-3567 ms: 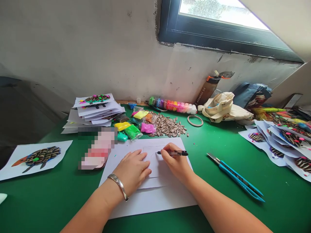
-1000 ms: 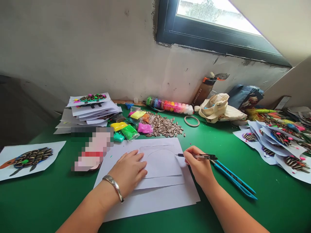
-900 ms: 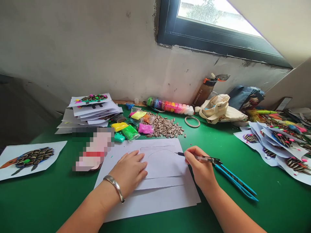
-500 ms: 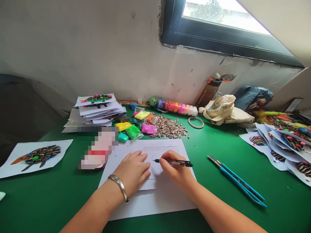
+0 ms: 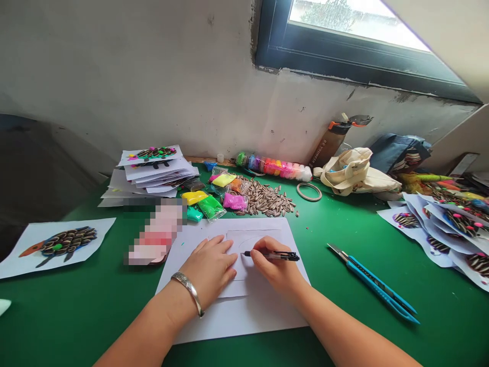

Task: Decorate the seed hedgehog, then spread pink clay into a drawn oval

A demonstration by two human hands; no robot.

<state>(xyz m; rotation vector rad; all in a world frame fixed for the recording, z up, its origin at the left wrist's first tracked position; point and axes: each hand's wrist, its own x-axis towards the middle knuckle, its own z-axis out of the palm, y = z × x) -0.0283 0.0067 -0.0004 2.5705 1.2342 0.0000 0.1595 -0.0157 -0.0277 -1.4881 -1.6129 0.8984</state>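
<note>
At lower centre, the right hand [image 5: 274,262] is gripping a black pen [image 5: 289,256], thumb and fingers closed around it, the tip pointing at the top sheet [image 5: 244,271]. The left hand [image 5: 209,265] is lying flat on the paper, fingers slightly spread, grasping nothing. A thin curved line [image 5: 247,240] is showing; the outline is apparently lacking completion, though the right hand is masking part. At upper right, a bottle [image 5: 329,144] is displaying "BE YOUNGER".

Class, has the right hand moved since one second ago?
Yes: the right hand, with its pen, has moved left, away from the blue cutter and toward the left hand.
</note>
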